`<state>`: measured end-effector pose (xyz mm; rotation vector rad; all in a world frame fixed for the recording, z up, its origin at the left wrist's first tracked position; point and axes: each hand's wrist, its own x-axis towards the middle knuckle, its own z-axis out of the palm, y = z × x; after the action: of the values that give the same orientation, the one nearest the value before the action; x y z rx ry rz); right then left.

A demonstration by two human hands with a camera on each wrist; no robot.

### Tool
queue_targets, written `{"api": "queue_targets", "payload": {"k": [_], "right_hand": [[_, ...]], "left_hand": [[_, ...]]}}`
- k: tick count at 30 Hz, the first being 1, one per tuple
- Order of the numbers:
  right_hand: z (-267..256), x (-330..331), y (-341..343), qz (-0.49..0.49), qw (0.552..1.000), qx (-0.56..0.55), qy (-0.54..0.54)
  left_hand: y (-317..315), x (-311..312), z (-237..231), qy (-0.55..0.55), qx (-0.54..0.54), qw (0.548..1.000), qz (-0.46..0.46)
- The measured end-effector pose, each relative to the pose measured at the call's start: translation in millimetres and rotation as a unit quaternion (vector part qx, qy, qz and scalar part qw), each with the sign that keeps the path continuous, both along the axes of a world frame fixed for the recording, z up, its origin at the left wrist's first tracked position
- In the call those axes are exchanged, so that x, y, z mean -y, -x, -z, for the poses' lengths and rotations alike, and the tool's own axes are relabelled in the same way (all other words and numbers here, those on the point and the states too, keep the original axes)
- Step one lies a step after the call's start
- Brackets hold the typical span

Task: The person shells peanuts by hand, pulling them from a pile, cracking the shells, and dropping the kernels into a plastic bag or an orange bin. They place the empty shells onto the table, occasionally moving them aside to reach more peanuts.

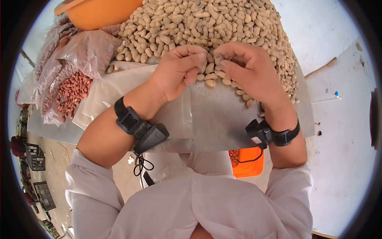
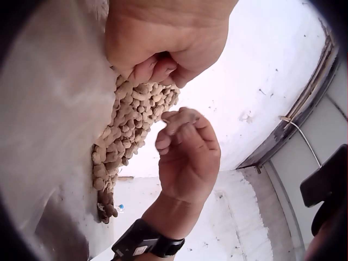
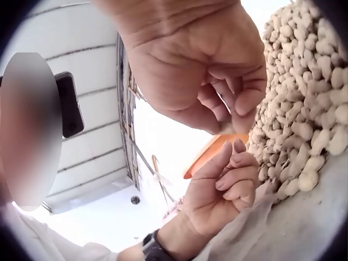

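Note:
The left hand [image 1: 177,71] is at the front edge of the peanut pile [image 1: 223,26], fingers curled and thumb tip close to the index finger. No item shows between those tips in the right wrist view, where the left hand [image 3: 223,187] faces the right hand [image 3: 201,65]. A short gap away, the right hand [image 1: 252,73] pinches a peanut [image 1: 218,58] between thumb and fingers. From the left wrist view, the right hand [image 2: 190,157] appears beyond the left hand [image 2: 168,38]. Loose unshelled peanuts lie just below both hands in the head view.
Plastic bags [image 1: 85,49] with red kernels [image 1: 73,93] lie at the left, beside an orange basin [image 1: 101,14]. A clear plastic sheet [image 1: 135,85] covers part of the metal tabletop [image 1: 217,123]. An orange container [image 1: 250,163] stands below the table's front edge.

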<state>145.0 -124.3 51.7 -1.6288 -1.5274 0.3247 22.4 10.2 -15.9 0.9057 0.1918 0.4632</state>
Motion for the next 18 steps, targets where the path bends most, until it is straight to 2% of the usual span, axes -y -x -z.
{"api": "queue_targets", "payload": {"k": [2,5,9,11,18], "right_hand": [[12,-9,0,-0.007,0.99,-0.138,-0.019],[27,-18,-4,-0.008,0.983,-0.177,-0.052],[40,-24,-10,-0.009,0.975,-0.214,-0.06],[45,-25,-10,-0.008,0.972,-0.227,-0.065],[55,-24,-11,-0.001,0.979,-0.196,-0.057]], "left_hand": [[1,-1,0,0.01,0.019,1.0,0.009],[1,2,-3,-0.002,0.021,1.0,-0.008],[-2,7,0,-0.072,0.013,0.997,-0.036],[-4,10,1,-0.116,-0.03,0.991,-0.061],[-3,17,-4,-0.183,-0.08,0.977,-0.081]]}}
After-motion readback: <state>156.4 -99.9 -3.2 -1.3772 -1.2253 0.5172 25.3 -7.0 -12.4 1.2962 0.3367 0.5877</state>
